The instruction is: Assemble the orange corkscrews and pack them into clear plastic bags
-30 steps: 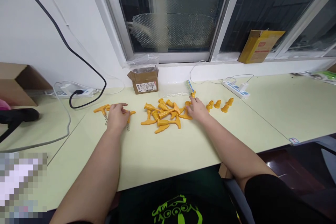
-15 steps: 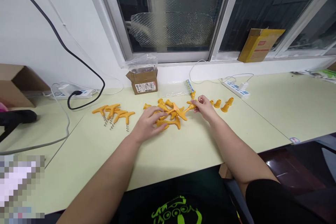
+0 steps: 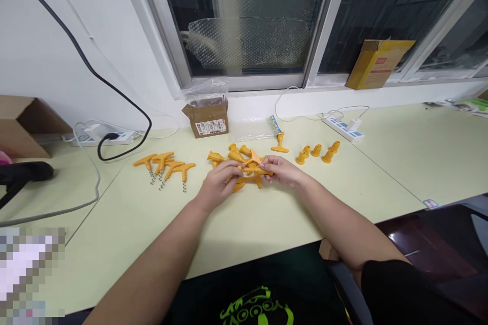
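Note:
Over a pile of yellow plastic corkscrew parts (image 3: 235, 154), my two hands meet around one yellow piece (image 3: 253, 169). My left hand (image 3: 220, 183) has its fingers closed on the left end of that piece. The right end is pinched by my right hand (image 3: 281, 170). Left of the pile lie several yellow T-shaped handles (image 3: 184, 168) with metal spirals. To the right stand several short yellow sleeves (image 3: 316, 150). One T-shaped piece (image 3: 280, 145) lies behind my right hand, at the end of a clear bag.
A small cardboard box (image 3: 211, 119) stands by the wall, beside a flat clear plastic bag (image 3: 253, 131). Power strips lie at the left (image 3: 122, 137) and right (image 3: 343, 128). A black cable (image 3: 87, 61) hangs at the left; a larger carton (image 3: 28, 127) stands behind it.
My right hand has moved left and a little down, from near the bag to the pile. My left hand has closed its fingers, and both hands now meet on one yellow piece.

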`<action>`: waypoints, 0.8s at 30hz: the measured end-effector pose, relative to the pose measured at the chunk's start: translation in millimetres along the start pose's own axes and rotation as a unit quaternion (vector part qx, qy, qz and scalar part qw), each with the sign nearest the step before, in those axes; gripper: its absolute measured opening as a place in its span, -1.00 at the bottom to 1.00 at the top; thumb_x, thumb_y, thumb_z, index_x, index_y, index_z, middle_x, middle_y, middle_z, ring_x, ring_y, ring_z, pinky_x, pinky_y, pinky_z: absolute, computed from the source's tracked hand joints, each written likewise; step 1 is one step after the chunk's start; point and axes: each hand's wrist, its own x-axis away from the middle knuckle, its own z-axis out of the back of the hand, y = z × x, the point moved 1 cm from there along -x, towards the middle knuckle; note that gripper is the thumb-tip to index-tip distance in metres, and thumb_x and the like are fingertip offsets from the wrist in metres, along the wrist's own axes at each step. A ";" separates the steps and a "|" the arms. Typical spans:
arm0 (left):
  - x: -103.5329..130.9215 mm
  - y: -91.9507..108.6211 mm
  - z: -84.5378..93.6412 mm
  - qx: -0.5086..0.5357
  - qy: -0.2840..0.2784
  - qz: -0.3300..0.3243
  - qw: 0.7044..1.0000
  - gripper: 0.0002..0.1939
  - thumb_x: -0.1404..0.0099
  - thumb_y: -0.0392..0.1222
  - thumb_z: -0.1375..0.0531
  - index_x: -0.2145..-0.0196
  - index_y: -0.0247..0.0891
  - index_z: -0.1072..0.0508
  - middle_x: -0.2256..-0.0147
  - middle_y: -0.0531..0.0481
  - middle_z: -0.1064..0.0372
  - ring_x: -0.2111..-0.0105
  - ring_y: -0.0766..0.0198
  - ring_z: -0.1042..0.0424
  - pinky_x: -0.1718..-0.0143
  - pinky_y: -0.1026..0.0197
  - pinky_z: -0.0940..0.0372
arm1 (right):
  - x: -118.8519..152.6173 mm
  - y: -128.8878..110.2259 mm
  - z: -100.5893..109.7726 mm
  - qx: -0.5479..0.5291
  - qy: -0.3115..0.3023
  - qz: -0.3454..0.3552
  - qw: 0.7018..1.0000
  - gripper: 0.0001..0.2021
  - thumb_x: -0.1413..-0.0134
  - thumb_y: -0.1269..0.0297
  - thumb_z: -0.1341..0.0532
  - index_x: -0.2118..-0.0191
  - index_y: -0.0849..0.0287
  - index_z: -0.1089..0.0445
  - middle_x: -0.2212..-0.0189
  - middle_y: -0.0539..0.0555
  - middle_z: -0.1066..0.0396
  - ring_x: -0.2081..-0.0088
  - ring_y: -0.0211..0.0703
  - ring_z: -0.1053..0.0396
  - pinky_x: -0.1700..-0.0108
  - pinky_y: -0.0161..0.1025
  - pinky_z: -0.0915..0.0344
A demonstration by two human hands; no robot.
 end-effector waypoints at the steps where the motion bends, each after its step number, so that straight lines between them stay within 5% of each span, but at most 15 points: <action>1: -0.6 -0.8 -0.7 0.026 0.020 0.043 0.999 -0.87 -0.41 -0.12 -0.20 0.26 -0.14 -0.53 0.13 -0.15 -0.56 0.06 0.07 -0.57 -0.03 -0.04 -0.46 | 0.3 -0.1 -1.8 0.036 0.011 0.055 0.998 -0.57 0.01 -0.06 -0.47 0.30 0.10 -0.31 0.41 -0.02 -0.45 0.43 -0.23 -0.40 0.35 -0.24 -0.43; 3: -3.1 -4.8 -0.7 0.099 0.079 0.144 0.982 -0.84 -0.36 -0.03 -0.25 0.19 -0.14 -0.48 0.16 -0.14 -0.55 0.14 0.09 -0.58 0.06 0.00 -0.48 | 2.4 -2.7 -5.3 0.147 0.046 0.190 0.970 -0.66 -0.07 0.02 -0.42 0.26 0.08 -0.31 0.27 0.05 -0.46 0.24 -0.12 -0.45 0.12 -0.11 -0.46; 6: -8.1 -17.4 9.4 0.229 0.193 0.289 0.909 -0.63 -0.27 0.03 -0.33 0.09 -0.13 -0.32 0.18 -0.11 -0.55 0.36 0.21 -0.54 0.30 0.13 -0.45 | 8.5 -10.7 -6.7 0.330 0.102 0.335 0.877 -0.81 -0.25 0.13 -0.26 0.11 0.09 -0.41 0.08 0.17 -0.41 0.01 -0.01 -0.40 -0.11 0.00 -0.37; 9: -9.8 -36.1 37.2 0.297 0.289 0.377 0.829 -0.51 -0.14 -0.09 -0.42 0.11 -0.16 -0.24 0.24 -0.08 -0.56 0.48 0.34 -0.44 0.43 0.27 -0.32 | 14.4 -18.8 4.4 0.437 0.157 0.351 0.813 -0.67 -0.32 0.16 -0.17 -0.12 0.11 -0.42 0.04 0.21 -0.42 -0.04 0.04 -0.36 -0.17 0.04 -0.30; 11: -7.3 -50.7 61.9 0.304 0.320 0.386 0.810 -0.51 -0.05 -0.18 -0.46 0.17 -0.21 -0.28 0.26 -0.09 -0.55 0.47 0.38 -0.42 0.45 0.32 -0.28 | 17.4 -21.9 19.3 0.483 0.206 0.320 0.789 -0.64 -0.32 0.13 -0.18 -0.13 0.13 -0.45 0.06 0.22 -0.46 -0.05 0.08 -0.34 -0.20 0.05 -0.24; 17: 16.1 -89.5 116.5 0.120 0.283 0.446 0.841 -0.60 0.04 -0.10 -0.48 0.28 -0.28 -0.47 0.33 -0.09 -0.52 0.44 0.27 -0.44 0.43 0.22 -0.37 | 22.5 -17.2 66.3 0.529 0.330 0.136 0.770 -0.74 -0.14 0.14 -0.29 0.08 0.09 -0.49 0.14 0.11 -0.58 0.01 0.14 -0.31 -0.10 0.03 -0.19; 20: 24.2 -95.0 122.5 -0.073 0.203 0.463 0.859 -0.56 0.04 0.05 -0.48 0.28 -0.24 -0.53 0.33 -0.12 -0.53 0.32 0.04 -0.51 0.32 0.05 -0.42 | 21.7 -13.3 75.6 0.547 0.337 0.069 0.763 -0.79 -0.08 0.12 -0.29 0.18 0.05 -0.49 0.17 0.05 -0.58 0.00 0.15 -0.29 -0.08 0.05 -0.16; 24: 23.0 -92.0 114.8 -0.224 0.091 0.464 0.852 -0.50 0.02 0.18 -0.45 0.22 -0.18 -0.55 0.36 -0.11 -0.51 0.26 -0.08 -0.52 0.19 -0.04 -0.39 | 20.7 -10.5 78.1 0.593 0.369 0.002 0.716 -0.80 0.00 0.17 -0.32 0.23 0.08 -0.54 0.10 0.17 -0.53 -0.04 0.24 -0.25 -0.12 0.15 -0.11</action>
